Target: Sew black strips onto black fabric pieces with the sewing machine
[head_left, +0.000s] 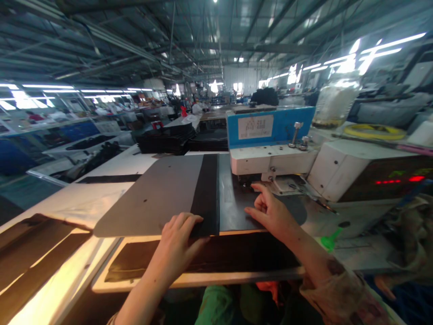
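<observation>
A flat panel (158,189), grey with a black band (207,180) along its right part, lies on the work surface. My left hand (181,237) rests on its near edge by the band, fingers laid on top and thumb apart. Right of the band is a shiny dark sheet (233,210), reaching under the head of a white and blue sewing machine (255,160). Over this sheet, close in front of the machine's presser area, is my right hand (267,208). Its index finger and thumb are spread, the other fingers curled, with nothing visible between them.
Dark material (237,255) lies along the near ledge. Stacks of black pieces (165,137) stand behind the panel, and brown pieces (37,253) lie at left. On the right are a control box (372,174) with red digits, a jar (336,101) and a green nozzle (331,240).
</observation>
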### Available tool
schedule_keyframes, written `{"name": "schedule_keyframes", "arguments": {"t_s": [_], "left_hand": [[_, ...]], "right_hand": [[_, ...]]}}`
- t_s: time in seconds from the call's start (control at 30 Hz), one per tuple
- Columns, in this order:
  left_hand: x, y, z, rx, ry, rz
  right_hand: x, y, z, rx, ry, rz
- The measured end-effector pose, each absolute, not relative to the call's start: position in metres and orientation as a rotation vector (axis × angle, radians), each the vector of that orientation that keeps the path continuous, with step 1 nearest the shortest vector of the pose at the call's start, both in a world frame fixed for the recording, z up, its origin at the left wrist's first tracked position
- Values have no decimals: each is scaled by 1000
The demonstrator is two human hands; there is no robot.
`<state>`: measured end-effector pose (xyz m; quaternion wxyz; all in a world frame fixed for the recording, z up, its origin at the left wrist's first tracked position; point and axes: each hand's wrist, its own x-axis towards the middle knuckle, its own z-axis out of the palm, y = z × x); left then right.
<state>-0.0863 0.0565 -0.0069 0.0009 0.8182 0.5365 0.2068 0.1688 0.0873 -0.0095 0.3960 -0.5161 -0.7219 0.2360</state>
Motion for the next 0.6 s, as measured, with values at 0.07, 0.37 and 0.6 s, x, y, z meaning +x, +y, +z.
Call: {"name": "schedule_keyframes", "arguments": {"t_s": [0.07,0.37,0.6], "left_hand": [[-86,57,-8,2556,1690,673],[-87,58,-14,2496,1670,785],[-94,56,-9,2508,1551,806]], "right_hand": [[169,87,-9,-1311,-1833,599],[169,87,-10,-1323,-1838,595],[169,86,-8,-1310,-1840,586]]}}
